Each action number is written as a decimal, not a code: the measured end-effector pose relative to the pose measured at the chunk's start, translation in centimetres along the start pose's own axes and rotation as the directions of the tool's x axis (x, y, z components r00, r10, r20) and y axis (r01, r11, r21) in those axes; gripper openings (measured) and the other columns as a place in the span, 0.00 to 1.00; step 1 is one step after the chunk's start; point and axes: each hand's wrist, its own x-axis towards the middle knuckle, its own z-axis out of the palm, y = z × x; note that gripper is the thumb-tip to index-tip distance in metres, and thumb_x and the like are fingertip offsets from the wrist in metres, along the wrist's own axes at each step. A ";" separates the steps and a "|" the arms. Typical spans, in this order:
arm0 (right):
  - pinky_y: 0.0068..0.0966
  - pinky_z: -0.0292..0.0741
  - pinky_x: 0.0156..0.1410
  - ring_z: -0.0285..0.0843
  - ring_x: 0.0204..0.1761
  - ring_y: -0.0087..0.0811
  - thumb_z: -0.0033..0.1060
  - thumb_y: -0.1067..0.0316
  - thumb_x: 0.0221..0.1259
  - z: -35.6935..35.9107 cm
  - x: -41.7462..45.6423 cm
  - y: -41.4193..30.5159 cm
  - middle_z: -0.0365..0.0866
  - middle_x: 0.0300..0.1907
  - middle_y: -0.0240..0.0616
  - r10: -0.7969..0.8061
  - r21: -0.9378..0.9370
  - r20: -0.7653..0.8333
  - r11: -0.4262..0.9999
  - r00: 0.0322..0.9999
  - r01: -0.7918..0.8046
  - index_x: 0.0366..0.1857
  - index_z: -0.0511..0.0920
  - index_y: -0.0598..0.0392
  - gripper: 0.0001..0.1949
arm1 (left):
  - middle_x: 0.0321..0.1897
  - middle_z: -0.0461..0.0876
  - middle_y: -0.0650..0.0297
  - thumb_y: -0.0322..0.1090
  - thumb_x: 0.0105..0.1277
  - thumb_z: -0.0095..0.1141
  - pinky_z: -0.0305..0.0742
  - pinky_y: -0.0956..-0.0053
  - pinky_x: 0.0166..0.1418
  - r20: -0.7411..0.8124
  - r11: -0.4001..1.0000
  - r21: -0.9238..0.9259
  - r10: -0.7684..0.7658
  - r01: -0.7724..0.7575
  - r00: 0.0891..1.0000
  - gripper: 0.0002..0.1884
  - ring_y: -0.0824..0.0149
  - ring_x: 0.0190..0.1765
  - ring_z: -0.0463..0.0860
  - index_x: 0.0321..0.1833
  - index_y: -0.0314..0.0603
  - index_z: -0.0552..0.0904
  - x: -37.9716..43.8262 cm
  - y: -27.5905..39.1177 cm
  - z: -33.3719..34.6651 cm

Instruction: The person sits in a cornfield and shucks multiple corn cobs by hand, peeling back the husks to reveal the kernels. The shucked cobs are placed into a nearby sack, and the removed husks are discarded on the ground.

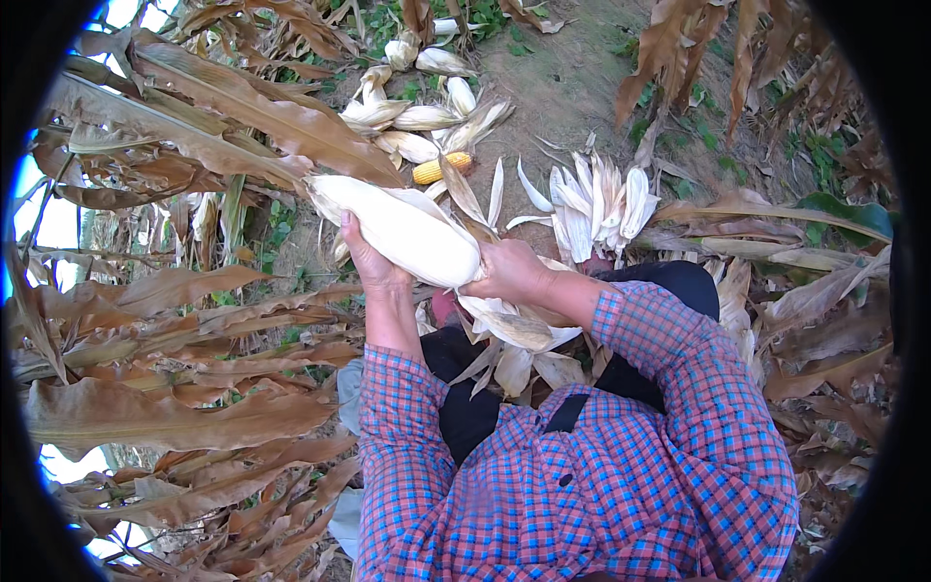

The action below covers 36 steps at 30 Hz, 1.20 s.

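Note:
A large ear of corn in pale husk (pixel 400 229) lies slantwise across both my hands. My left hand (pixel 374 258) grips it from below, the thumb on its near side. At its lower right end, my right hand (pixel 513 270) is closed around the base and some husk leaves. Peeled husks (pixel 520 342) hang and lie below that hand, over my lap. Beyond the ear, a bare yellow corn cob (pixel 442 168) rests on the ground beside several husk-covered ears (pixel 418 120). A fanned bunch of pale empty husks (pixel 596 200) sits to the right, near my foot.
Dry brown corn leaves (pixel 182 411) crowd the left side, and a long one (pixel 262 109) reaches toward the held ear. More dry stalks and leaves (pixel 822 291) stand on the right. Bare soil with small green weeds (pixel 574 80) lies ahead.

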 end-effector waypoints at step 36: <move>0.25 0.73 0.58 0.73 0.52 0.27 0.71 0.58 0.57 -1.8 3.2 -1.5 0.74 0.49 0.38 0.147 0.974 -0.119 0.209 0.982 0.087 0.55 0.69 0.58 0.26 | 0.60 0.75 0.60 0.64 0.67 0.47 0.74 0.60 0.65 0.102 0.903 -0.234 -0.346 0.361 0.933 0.35 0.58 0.60 0.77 0.68 0.45 0.68 -2.7 -5.1 0.1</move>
